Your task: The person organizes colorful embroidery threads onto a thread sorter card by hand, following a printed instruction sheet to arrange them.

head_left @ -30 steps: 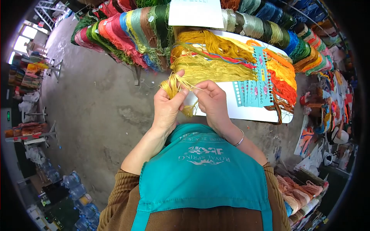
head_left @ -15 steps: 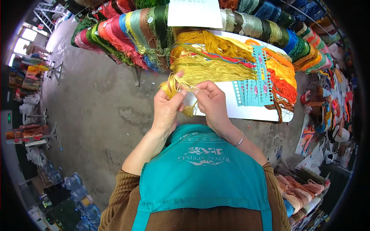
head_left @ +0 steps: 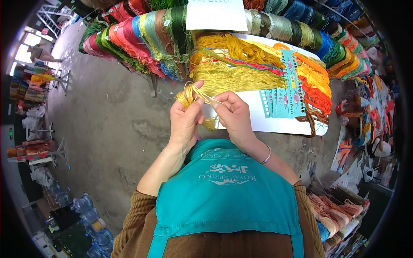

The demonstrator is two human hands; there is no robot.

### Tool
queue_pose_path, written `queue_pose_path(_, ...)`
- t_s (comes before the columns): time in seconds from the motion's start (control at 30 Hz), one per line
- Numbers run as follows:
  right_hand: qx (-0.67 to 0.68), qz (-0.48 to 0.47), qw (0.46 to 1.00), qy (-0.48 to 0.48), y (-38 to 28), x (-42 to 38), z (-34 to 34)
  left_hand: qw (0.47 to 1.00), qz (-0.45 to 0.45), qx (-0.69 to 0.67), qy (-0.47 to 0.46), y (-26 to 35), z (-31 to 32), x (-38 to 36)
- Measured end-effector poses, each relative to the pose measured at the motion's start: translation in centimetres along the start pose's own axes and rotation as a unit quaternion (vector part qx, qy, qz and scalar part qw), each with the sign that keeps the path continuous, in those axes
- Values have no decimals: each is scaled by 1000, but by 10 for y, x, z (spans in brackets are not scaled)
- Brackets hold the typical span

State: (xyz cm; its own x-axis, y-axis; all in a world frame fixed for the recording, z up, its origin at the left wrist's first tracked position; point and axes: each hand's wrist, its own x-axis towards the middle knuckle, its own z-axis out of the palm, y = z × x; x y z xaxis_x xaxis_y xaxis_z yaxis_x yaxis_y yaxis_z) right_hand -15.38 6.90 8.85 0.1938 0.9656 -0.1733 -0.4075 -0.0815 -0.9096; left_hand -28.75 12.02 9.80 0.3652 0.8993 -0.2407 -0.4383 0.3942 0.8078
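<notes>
My left hand (head_left: 186, 118) is closed around a small bundle of golden-yellow thread (head_left: 188, 95), whose loops rise above the fingers. A tail of the same thread hangs down between my hands. With thumb and forefinger, my right hand (head_left: 234, 114) pinches a few strands drawn out from the bundle. Just beyond my fingers, long olive-gold thread hanks (head_left: 236, 79) lie on a white board (head_left: 275, 126). Their ends run to teal punched cards (head_left: 289, 96) with pink flowers. Orange and red threads (head_left: 316, 84) spread from the cards' other side.
Racks of coloured skeins (head_left: 150, 32) stretch along the far side, with a white paper sheet (head_left: 217, 15) over them. At right rear are peach skeins (head_left: 340, 213). Large water bottles (head_left: 88, 213) stand at lower left on the concrete floor (head_left: 103, 142). A person (head_left: 41, 53) is far left.
Both hands have shifted very slightly to the left with the yellow thread. The right hand still pinches the strands, and the board and cards stay in place.
</notes>
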Motion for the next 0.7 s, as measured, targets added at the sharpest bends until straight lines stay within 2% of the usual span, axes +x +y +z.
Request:
queue_pose_path(0.13,-14,-10,1000,-2,4,2,1,1000,15,19,8,0,1,0)
queue_pose_path(0.2,-74,-13,997,-19,12,5,-4,994,39,95,31,1,3,-1)
queue_pose_path(0.33,-146,0,987,-72,0,9,-13,992,39,119,26,5,0,0)
queue_pose_path(0.37,16,95,991,-93,-11,8,-15,997,-25,73,-9,7,-5,2)
queue_pose_path(0.4,178,187,960,-109,-17,8,-18,995,-90,28,-45,9,-14,5)
queue_pose_path(0.43,276,195,936,-99,-8,11,-24,981,-129,-60,-135,7,-29,10)
queue_pose_path(0.47,276,196,936,-99,-6,13,-26,981,-129,-60,-134,7,-27,9)
queue_pose_path(0.53,346,180,918,-76,-4,15,-28,974,-148,-147,-88,7,-18,6)
queue_pose_path(0.57,346,180,918,-76,-4,14,-25,974,-148,-147,-88,8,-13,5)
queue_pose_path(0.63,92,87,990,-56,-9,9,-13,964,-132,-201,-111,9,-4,4)
queue_pose_path(0.7,40,60,997,-42,-14,6,0,965,-127,-187,-132,8,-3,4)
